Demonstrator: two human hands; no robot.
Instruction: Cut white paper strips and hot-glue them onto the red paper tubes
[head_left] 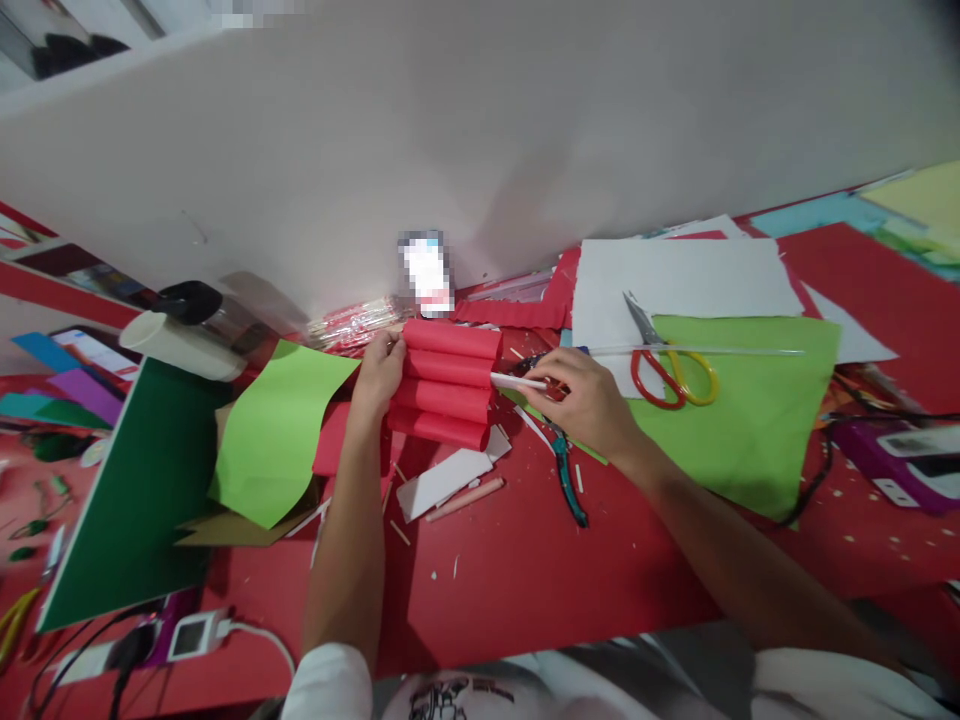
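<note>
My left hand (379,372) grips the left edge of a red paper piece (450,385) formed into several rounded folds side by side. In my right hand (581,400) is a thin white stick (516,382), pinched between the fingers, its far tip meeting the right edge of the folded red paper; whether it enters a fold I cannot tell. Just below my right hand lie teal-handled pliers (567,475). White card pieces (450,483) and a pink stick (465,499) rest on the red table beneath the folded paper.
Scissors (670,365) with red and yellow handles lie on white and green sheets (750,430) at right. A phone (426,272) leans against the wall. To the left stand a green board (142,480), a light green sheet (274,440) and a white cup (180,345). Power strips (911,465) and cables flank the table.
</note>
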